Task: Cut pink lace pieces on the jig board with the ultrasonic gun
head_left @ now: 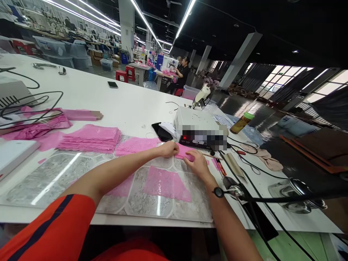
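My left hand [169, 149] is closed in a pinch on the edge of a small pink lace piece [185, 151] lying in front of a white machine box [195, 127]. My right hand [198, 164] presses on the same piece from the near side, fingers curled on the fabric. Another pink lace piece [166, 183] lies flat on the clear plastic sheet [54, 177] just below my hands. A stack of pink lace pieces [89, 137] sits to the left.
A black phone [162, 132] lies left of the box, a bottle [241, 123] to its right. Cables and a metal tool [293, 190] lie at the right. More pink fabric [32, 128] and a grey device [12, 92] sit far left. Other people work in the background.
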Action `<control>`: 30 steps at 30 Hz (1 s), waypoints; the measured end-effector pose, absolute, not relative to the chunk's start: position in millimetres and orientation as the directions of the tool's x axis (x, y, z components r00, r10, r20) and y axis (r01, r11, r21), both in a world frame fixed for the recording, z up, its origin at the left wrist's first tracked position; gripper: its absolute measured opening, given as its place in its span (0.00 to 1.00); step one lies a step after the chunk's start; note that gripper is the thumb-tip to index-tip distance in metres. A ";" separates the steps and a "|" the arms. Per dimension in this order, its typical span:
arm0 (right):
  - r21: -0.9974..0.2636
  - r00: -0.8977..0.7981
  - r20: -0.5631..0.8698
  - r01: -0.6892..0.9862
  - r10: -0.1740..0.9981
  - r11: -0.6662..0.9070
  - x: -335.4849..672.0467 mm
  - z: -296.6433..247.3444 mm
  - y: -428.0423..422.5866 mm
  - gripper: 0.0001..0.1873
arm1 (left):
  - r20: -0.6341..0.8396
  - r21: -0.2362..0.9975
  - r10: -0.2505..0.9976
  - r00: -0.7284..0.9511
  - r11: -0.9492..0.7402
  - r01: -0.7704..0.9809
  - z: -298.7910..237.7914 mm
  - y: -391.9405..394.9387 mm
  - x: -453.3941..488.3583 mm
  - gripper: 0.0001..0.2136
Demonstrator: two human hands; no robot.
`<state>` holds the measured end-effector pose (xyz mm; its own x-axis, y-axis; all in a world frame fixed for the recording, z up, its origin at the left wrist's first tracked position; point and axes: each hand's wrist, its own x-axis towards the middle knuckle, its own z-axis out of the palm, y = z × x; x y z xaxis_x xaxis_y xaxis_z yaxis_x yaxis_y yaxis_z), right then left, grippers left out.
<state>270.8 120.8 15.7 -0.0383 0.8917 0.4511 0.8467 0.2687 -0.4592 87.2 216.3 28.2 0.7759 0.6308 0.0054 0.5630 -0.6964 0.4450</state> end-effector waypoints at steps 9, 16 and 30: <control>-0.340 0.002 0.516 0.918 0.857 0.203 276.5 12.3 123.8 0.09 | 0.089 0.436 0.612 0.786 -0.733 0.522 51.4 217.4 82.8 0.15; -0.337 -0.162 0.460 0.878 0.873 0.341 261.8 18.5 63.0 0.05 | 0.075 0.503 0.525 0.848 -0.754 0.422 68.0 173.9 27.9 0.06; -0.225 -0.429 0.460 0.790 0.777 0.570 227.9 20.6 -4.2 0.07 | 0.081 0.554 0.452 0.888 -0.761 0.337 46.1 92.6 -29.3 0.08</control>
<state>227.9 -4.2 20.6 -0.4293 0.7771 0.4602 0.7902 0.5699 -0.2254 -29.3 92.6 46.1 0.8882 0.4522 0.0815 0.3367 -0.7613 0.5541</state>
